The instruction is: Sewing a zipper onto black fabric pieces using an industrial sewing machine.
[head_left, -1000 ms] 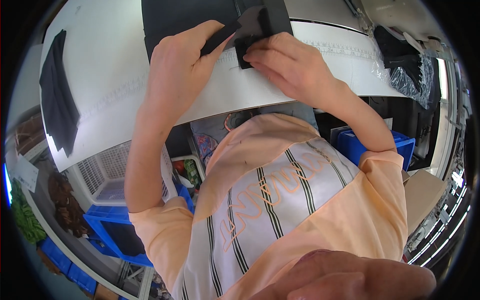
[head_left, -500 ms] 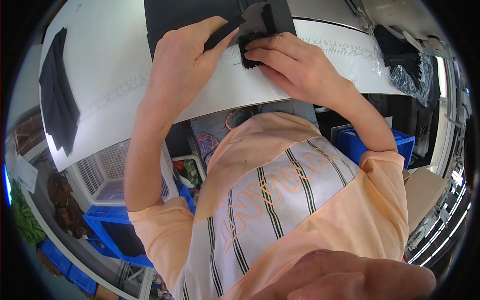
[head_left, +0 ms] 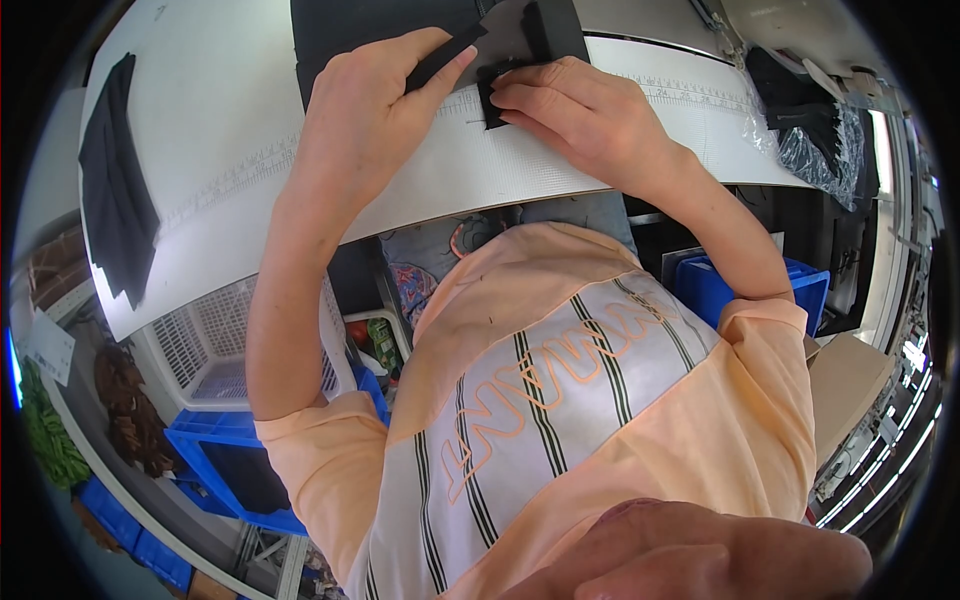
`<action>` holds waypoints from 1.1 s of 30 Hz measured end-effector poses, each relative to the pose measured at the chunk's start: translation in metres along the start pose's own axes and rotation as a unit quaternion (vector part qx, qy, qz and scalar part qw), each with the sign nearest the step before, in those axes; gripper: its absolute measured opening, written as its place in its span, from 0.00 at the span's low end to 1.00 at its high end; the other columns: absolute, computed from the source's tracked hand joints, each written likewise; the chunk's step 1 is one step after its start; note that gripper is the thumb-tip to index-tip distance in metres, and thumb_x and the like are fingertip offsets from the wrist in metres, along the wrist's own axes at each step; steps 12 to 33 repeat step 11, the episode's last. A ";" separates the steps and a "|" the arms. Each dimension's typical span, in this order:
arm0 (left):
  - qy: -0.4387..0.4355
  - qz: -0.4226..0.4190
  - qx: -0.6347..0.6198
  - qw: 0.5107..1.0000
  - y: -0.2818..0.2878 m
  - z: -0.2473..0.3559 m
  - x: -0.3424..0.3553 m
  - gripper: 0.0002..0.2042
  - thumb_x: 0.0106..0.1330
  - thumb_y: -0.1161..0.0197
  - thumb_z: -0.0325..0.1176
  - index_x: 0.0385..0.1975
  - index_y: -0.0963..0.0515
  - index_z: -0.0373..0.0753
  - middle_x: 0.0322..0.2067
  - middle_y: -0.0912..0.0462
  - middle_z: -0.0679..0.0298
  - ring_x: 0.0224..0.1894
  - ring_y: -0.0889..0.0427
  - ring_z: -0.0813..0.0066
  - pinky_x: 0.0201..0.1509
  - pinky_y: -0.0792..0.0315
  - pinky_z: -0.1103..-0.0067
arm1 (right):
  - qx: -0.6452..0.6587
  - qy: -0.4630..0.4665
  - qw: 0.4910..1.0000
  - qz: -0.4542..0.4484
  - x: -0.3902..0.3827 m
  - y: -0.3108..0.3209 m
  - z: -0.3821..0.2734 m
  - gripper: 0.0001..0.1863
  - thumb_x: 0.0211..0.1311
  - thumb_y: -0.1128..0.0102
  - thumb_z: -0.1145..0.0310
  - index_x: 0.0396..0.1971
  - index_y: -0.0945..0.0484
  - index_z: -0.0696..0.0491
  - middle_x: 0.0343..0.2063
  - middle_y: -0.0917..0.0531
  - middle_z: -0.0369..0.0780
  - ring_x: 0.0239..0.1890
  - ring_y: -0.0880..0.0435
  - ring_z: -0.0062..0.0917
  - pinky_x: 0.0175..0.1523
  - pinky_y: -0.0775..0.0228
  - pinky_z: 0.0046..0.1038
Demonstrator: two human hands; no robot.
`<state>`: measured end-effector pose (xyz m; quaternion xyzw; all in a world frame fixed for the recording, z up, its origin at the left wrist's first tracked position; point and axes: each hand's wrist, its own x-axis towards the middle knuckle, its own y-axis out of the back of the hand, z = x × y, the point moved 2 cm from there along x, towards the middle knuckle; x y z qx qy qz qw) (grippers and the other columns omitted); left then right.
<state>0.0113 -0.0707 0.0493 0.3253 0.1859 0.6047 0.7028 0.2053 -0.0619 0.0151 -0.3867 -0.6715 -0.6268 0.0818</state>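
At the far middle of the white table, both my hands work on a black fabric piece (head_left: 512, 38) with a greyer inner face. My left hand (head_left: 370, 115) pinches its folded strip-like edge between thumb and fingers. On the other side, my right hand (head_left: 590, 112) has its fingertips closed on the lower end, which sticks out as a small dark flap over the printed ruler. Beneath lies a larger black cloth panel (head_left: 345, 25), partly hidden by my left hand.
A stack of black cut pieces (head_left: 118, 185) lies on the white table (head_left: 225, 110) at left. Black cloth with clear plastic (head_left: 825, 150) sits at the right end. Below the edge are a white basket (head_left: 205, 350) and blue crates (head_left: 235, 450), plus another blue crate (head_left: 805, 290) at right.
The fabric's zigzag-cut lower end, visible before, now shows a smoother, smaller flap. My right fingers have curled in and shifted slightly up. My left hand keeps its pinch, almost unmoved.
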 end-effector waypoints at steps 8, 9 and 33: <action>0.015 0.004 -0.014 1.000 -0.001 -0.003 0.000 0.14 0.66 0.38 0.39 0.42 0.19 0.34 0.21 0.24 0.47 0.22 0.27 0.51 0.31 0.30 0.71 | -0.034 -0.003 0.999 -0.003 -0.002 -0.003 -0.003 0.13 0.49 0.39 0.75 0.38 0.21 0.53 0.37 0.19 0.35 0.37 0.18 0.26 0.37 0.21 0.25; 0.015 0.004 -0.014 1.000 -0.001 -0.001 0.000 0.14 0.66 0.38 0.39 0.42 0.19 0.34 0.21 0.24 0.47 0.22 0.27 0.51 0.31 0.30 0.71 | -0.036 -0.015 0.999 -0.001 -0.002 -0.003 -0.003 0.13 0.49 0.39 0.75 0.38 0.21 0.53 0.37 0.19 0.35 0.37 0.19 0.26 0.37 0.21 0.24; 0.032 -0.009 -0.002 0.999 0.001 0.002 0.000 0.14 0.66 0.39 0.40 0.41 0.19 0.33 0.22 0.22 0.47 0.24 0.25 0.49 0.31 0.30 0.69 | -0.036 -0.002 0.999 -0.009 -0.003 -0.003 -0.002 0.13 0.50 0.38 0.75 0.38 0.21 0.52 0.39 0.20 0.36 0.38 0.18 0.27 0.37 0.22 0.22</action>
